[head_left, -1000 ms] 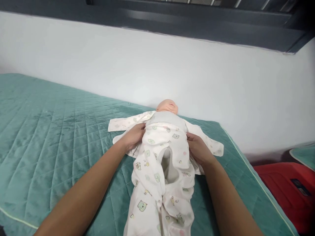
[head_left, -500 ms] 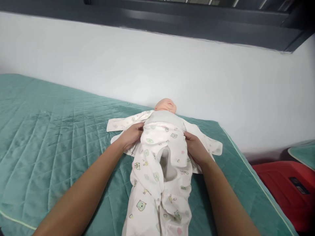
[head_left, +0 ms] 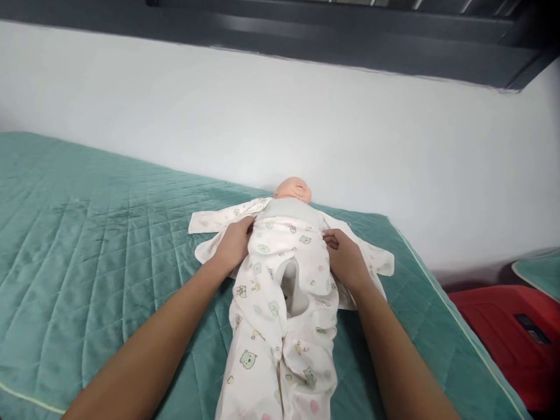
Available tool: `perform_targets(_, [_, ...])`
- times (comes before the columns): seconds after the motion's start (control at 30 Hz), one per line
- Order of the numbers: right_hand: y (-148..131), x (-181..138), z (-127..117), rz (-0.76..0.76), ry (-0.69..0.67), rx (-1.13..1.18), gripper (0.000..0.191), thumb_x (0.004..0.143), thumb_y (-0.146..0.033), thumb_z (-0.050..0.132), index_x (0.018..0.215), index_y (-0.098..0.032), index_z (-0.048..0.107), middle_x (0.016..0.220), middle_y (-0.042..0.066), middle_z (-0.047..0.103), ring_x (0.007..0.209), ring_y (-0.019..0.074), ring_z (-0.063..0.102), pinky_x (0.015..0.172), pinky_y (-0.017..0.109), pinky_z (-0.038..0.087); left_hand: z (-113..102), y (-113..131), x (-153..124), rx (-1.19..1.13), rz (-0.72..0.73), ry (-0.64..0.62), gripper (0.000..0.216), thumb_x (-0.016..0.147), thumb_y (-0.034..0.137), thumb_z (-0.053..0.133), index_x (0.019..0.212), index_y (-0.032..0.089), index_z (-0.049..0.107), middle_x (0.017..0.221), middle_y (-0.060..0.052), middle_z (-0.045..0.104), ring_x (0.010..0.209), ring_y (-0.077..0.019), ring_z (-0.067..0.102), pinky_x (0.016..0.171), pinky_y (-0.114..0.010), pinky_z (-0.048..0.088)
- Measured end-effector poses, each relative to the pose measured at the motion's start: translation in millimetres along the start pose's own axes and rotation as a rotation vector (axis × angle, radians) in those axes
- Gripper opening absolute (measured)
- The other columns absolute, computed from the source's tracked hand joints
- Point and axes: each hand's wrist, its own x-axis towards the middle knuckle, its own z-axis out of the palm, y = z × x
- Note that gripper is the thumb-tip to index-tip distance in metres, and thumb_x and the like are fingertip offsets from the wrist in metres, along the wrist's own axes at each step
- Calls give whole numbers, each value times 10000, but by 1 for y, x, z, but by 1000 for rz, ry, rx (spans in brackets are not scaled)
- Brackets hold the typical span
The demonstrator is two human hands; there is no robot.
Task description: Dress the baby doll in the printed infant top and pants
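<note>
A baby doll lies on its back with its head toward the wall. White open-crotch baby pants, printed with green and pink animal figures, cover it from the waist down. My left hand pinches the waistband at the left side, its fingertips partly hidden by the cloth. At the opposite side my right hand has curled fingers closed on the waistband edge. Beneath the doll a matching long-sleeved baby shirt is spread open, sleeves out to both sides. The grey-white torso shows above the waistband.
A green quilted cover lies under everything, its piped edge running down on the right. Behind the doll's head rises a white wall below a dark frame. A red plastic object stands beyond the right edge.
The pants have shifted slightly left and their crotch opening has narrowed. My right hand has moved a little left, with its curled fingers showing more. My left hand stays at the waistband.
</note>
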Motion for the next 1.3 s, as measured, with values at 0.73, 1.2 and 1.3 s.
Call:
perform_targets(0.73, [-38,1,-12,-406,-239,5,154,857,-374,647,901,-243,577,1061,50,554,1072,237,528,971,391,416,-10,-2,12,-155,294,-215,205,911,351,559,902,192,689,1030,-60,608,996,-189,579,932,-294,431])
perform_targets(1.2, [-41,1,-13,-518,-372,-55,240,919,-380,574,747,-217,536,1114,65,499,1088,227,520,952,362,413,-14,5,8,-49,320,-239,219,873,399,597,805,195,556,902,-18,581,845,-174,538,756,-288,402])
perform_targets(1.3, [-44,4,-11,-492,-342,-41,252,943,-395,522,765,-217,542,1105,63,545,1012,214,552,865,341,430,-11,5,15,43,306,-216,216,913,374,533,784,202,510,804,14,565,756,-158,519,686,-283,367])
